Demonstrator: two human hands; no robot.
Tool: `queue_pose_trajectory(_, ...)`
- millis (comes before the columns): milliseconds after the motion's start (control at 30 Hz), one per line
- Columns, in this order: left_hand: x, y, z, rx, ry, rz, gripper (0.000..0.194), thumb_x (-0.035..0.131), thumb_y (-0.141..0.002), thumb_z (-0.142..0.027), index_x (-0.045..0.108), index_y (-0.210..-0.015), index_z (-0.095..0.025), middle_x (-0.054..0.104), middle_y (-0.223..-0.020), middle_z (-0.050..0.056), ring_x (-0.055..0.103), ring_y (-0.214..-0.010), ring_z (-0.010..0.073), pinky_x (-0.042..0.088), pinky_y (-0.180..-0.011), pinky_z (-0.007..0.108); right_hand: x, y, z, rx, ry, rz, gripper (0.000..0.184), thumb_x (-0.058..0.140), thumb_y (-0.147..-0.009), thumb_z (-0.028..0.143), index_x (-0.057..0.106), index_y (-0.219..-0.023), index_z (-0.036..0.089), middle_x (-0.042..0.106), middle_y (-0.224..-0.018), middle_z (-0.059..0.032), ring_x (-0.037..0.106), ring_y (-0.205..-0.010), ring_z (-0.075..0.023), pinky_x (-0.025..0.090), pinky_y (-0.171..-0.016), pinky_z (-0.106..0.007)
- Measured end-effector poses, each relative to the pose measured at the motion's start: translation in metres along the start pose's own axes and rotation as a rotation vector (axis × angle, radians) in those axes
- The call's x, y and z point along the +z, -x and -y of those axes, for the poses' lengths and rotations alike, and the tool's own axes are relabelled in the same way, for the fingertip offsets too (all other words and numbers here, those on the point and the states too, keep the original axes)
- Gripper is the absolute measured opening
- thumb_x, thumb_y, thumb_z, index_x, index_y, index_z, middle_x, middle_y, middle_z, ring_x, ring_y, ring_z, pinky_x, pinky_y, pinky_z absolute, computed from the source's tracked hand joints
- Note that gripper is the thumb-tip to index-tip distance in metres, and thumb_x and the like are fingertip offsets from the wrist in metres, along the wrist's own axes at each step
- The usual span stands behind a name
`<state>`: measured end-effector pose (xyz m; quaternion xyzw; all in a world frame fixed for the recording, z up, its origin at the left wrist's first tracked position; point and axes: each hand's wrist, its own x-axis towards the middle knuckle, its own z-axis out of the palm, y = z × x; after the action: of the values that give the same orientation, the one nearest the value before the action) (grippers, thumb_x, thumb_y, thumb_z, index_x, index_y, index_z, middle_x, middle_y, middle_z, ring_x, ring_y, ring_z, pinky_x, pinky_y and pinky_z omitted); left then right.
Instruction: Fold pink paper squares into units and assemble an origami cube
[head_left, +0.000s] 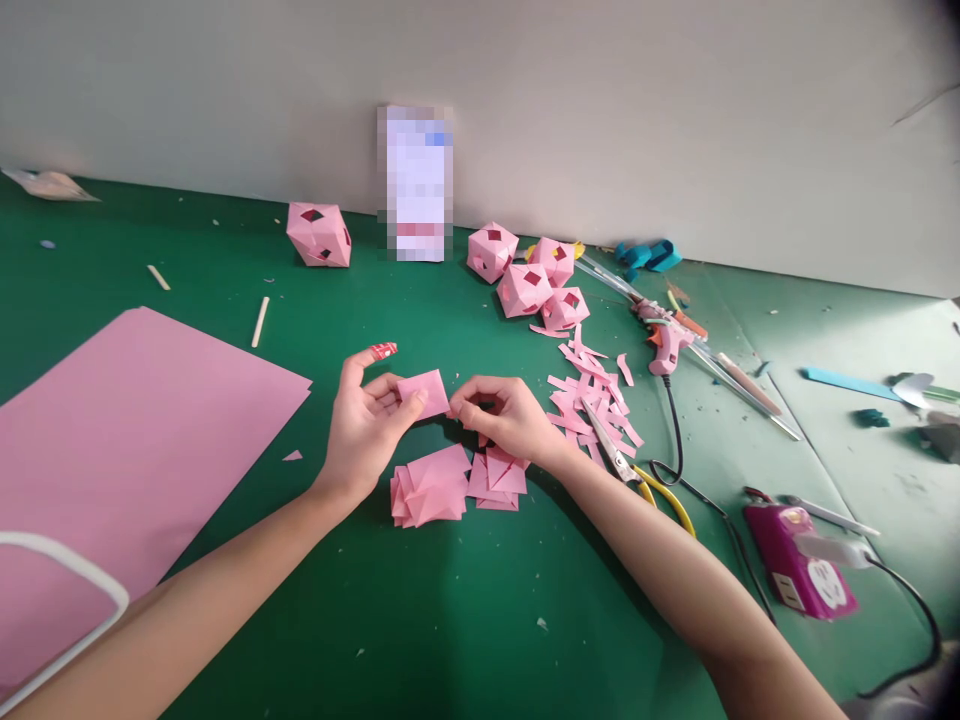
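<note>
My left hand [364,425] pinches a small folded piece of pink paper [424,384] between thumb and fingers, its index finger raised with a red-and-white wrap near the tip. At the paper's right corner, the thumb and index finger of my right hand [514,415] are pressed together on a bit of its edge; the exact grip is partly hidden. Below the hands lies a stack of folded pink pieces [437,485]. Beside it, partly under my right hand, is a second small stack of folded pink pieces [498,482].
Pink paper strips [592,390], yellow-handled scissors [660,490] and a pink glue gun [666,340] lie right, with a purple power block [801,560]. Folded pink paper balls [525,290] sit behind; another ball [319,236] is left of a blurred screen [416,185]. Large pink sheets [142,420] lie left.
</note>
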<state>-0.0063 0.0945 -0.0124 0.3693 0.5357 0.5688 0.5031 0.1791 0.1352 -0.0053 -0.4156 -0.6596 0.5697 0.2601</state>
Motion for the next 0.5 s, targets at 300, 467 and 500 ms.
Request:
queue_pose_trajectory(300, -0.0005, -0.0018, 0.0001, -0.012, 0.019, -0.036, 0.056, 0.078, -0.072, -0.026, 0.049, -0.119, -0.025, 0.059, -0.075, -0.005, 0.064, -0.068, 0.0124, 0.055, -0.069, 0.028, 0.005, 0.003, 0.0016, -0.008, -0.055, -0.063, 0.019, 0.068, -0.085, 0.035, 0.062, -0.089, 0.017, 0.063, -0.079, -0.0013, 0.057, -0.063, -0.0101, 0.049, -0.052, -0.021)
queue_pose_trajectory(467, -0.0002, -0.0016, -0.0018, -0.034, 0.044, -0.038, 0.056, 0.079, -0.07, -0.024, 0.05, -0.118, -0.024, 0.058, -0.073, -0.006, 0.063, -0.068, 0.0119, 0.055, -0.069, 0.027, 0.0095, 0.0043, 0.0007, -0.137, 0.037, -0.128, 0.017, 0.071, -0.083, 0.03, 0.058, -0.088, 0.019, 0.063, -0.085, -0.0006, 0.057, -0.064, -0.009, 0.046, -0.058, -0.023)
queue_pose_trajectory(500, -0.0002, -0.0016, -0.002, -0.036, 0.042, -0.036, 0.056, 0.078, -0.07, -0.024, 0.049, -0.118, -0.024, 0.058, -0.073, -0.006, 0.063, -0.068, 0.012, 0.055, -0.069, 0.027, 0.01, 0.0041, 0.0004, -0.15, 0.051, -0.134, 0.017, 0.071, -0.084, 0.03, 0.058, -0.087, 0.019, 0.064, -0.085, -0.0006, 0.058, -0.065, -0.0092, 0.046, -0.058, -0.024)
